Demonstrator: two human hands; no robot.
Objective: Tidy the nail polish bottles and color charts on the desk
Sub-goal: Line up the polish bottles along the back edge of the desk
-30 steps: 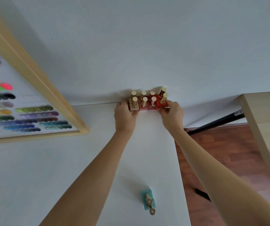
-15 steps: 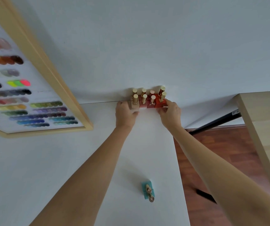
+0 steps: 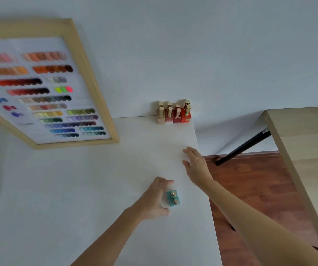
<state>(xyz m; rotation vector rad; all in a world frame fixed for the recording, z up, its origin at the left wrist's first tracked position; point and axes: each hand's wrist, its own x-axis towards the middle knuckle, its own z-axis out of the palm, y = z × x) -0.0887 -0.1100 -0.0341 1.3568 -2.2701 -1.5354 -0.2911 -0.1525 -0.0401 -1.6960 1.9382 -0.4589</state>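
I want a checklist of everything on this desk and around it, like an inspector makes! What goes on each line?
Surface: white desk, mostly bare, set against a pale wall.
Job's things: eight red and pink bottles with gold caps, two rows at the back edge; two teal bottles side by side near the front; framed color chart on the left, blurred.
Clutter: nothing seen.
Grippers: left hand open, curled beside the teal bottles, contact unclear; right hand open and empty over the desk's right edge.
Cables: nothing seen.
Surroundings: wooden table with a black leg at right; reddish wood floor.
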